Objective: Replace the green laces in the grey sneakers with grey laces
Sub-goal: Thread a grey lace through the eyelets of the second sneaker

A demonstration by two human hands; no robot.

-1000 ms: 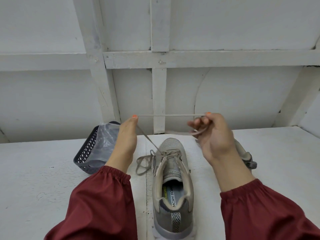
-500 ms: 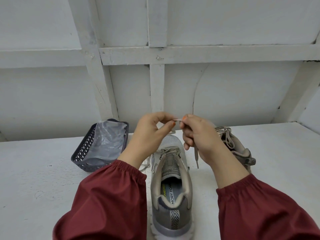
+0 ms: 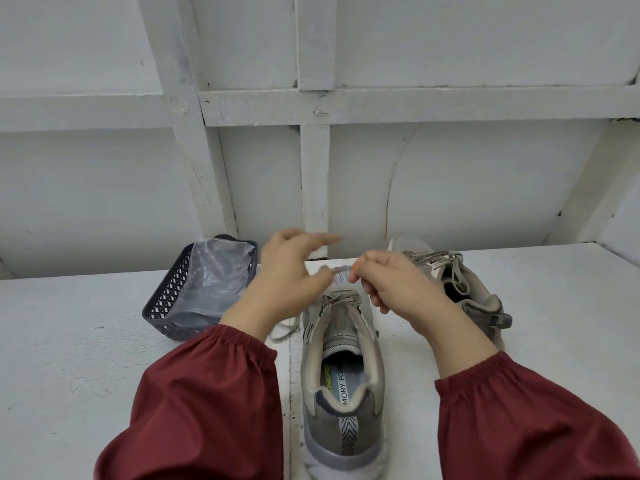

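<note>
Near sneaker (image 3: 343, 368) stands on the white table (image 3: 69, 341) at 6 o'clock of the view, heel toward the person, toe pointing to 12, insole print partly readable. Grey lace (image 3: 341, 269) is threaded through the toe-end eyelets. A short stretch is raised over the toe between both hands, and a slack loop lies on the table at 9 o'clock of the tongue. Right hand (image 3: 394, 289) is at 1 o'clock of the sneaker, fingers curled, thumb and forefinger pinching the lace end. Left hand (image 3: 287, 275) is at 11 o'clock, motion-blurred, forefinger stretched toward 2 o'clock, thumb tip right at the lace; cannot tell if it actually grips. Hands are close together, just apart, lace bridging the gap. Second sneaker (image 3: 464, 292) is at 2 o'clock of the near one, partly behind the right hand, laced in grey with loose ends on top. Dark basket (image 3: 162, 306) is at 10 o'clock, near the left wrist, holding a clear plastic bag (image 3: 218, 271). Dark red sleeves (image 3: 207, 403) cover both forearms. White panelled wall (image 3: 104, 202) stands behind the table at 12
</note>
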